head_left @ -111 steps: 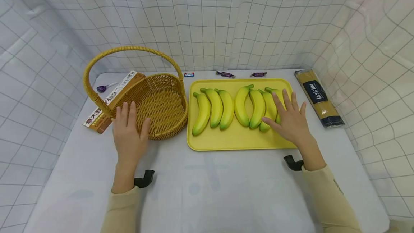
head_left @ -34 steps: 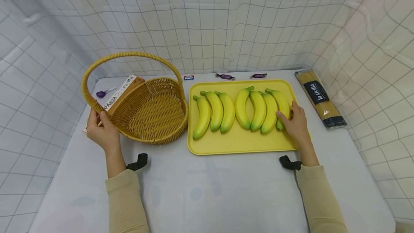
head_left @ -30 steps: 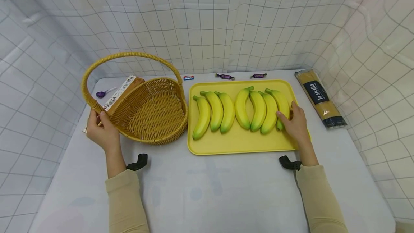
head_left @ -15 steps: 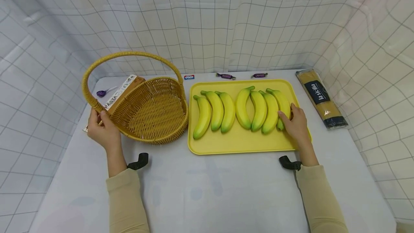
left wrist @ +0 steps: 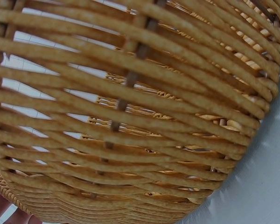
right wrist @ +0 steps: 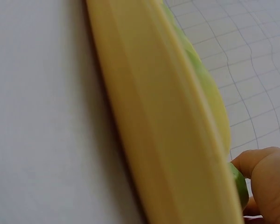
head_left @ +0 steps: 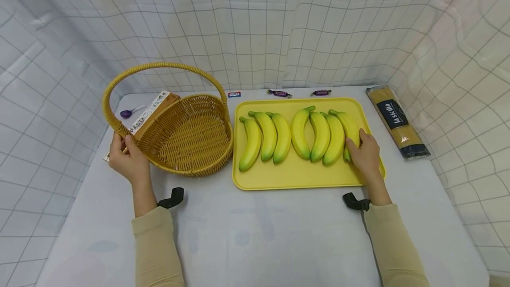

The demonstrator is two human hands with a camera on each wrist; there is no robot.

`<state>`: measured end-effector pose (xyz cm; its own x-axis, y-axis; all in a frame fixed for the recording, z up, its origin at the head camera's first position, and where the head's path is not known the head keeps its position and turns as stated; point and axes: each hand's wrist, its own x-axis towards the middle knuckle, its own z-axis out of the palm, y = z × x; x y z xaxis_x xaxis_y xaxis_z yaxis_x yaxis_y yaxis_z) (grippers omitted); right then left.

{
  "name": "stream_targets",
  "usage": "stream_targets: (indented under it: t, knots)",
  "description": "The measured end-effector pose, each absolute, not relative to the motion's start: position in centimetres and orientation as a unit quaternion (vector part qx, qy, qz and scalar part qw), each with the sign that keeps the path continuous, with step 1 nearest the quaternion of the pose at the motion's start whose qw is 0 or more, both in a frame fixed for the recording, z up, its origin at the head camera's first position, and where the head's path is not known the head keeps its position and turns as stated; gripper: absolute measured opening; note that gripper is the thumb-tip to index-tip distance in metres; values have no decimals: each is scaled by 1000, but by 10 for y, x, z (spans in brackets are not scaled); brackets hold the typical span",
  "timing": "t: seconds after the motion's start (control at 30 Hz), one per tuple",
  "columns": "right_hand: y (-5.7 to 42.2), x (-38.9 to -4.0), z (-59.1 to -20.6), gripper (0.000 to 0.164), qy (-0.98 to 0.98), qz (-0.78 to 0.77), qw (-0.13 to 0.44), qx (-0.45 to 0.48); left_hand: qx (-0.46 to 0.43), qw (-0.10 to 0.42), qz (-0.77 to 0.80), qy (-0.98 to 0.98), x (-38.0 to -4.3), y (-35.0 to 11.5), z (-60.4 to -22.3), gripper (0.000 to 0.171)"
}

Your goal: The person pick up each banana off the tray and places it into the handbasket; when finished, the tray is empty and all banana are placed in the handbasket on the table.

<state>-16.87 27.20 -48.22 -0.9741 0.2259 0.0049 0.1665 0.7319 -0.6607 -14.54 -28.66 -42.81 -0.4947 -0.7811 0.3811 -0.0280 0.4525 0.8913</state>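
Note:
My left hand [head_left: 129, 160] grips the left side of a woven basket [head_left: 201, 172], by the foot of its tall handle. Seen from the left wrist, the basket wall [left wrist: 130, 107] fills most of the picture, with fingertips [left wrist: 9, 212] at its rim. On a yellow tray [head_left: 295, 178] lie several bananas in a row, yellow with green ends. My right hand [head_left: 365, 154] holds the rightmost banana [head_left: 347, 123] between thumb and fingers near its lower end. The right wrist view shows the tray's side [right wrist: 163, 112] up close and a green banana end [right wrist: 240, 186] at the hand.
A pasta box [head_left: 149, 112] lies partly behind the basket, beside a purple lollipop [head_left: 126, 114]. Small wrapped candies [head_left: 280, 94] line the table's back edge. A spaghetti pack [head_left: 397, 121] lies right of the tray. Grid-patterned curtains [head_left: 255, 25] enclose the table.
Both hands were spread flat over the basket and tray at first. Since then the left has taken the basket's side and the right the last banana. Over the last second almost nothing moves.

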Motion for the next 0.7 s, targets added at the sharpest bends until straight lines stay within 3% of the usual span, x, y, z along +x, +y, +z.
stream_targets:
  t: [0.33,0.7]
  knots:
    - [273,-167,-477,65,-917,374,76,-116,264,435,-452,-733,-144,-286,-427,29]
    - [251,-160,-458,60,-919,369,130,-59,263,436,-453,-732,-143,-287,-429,29]
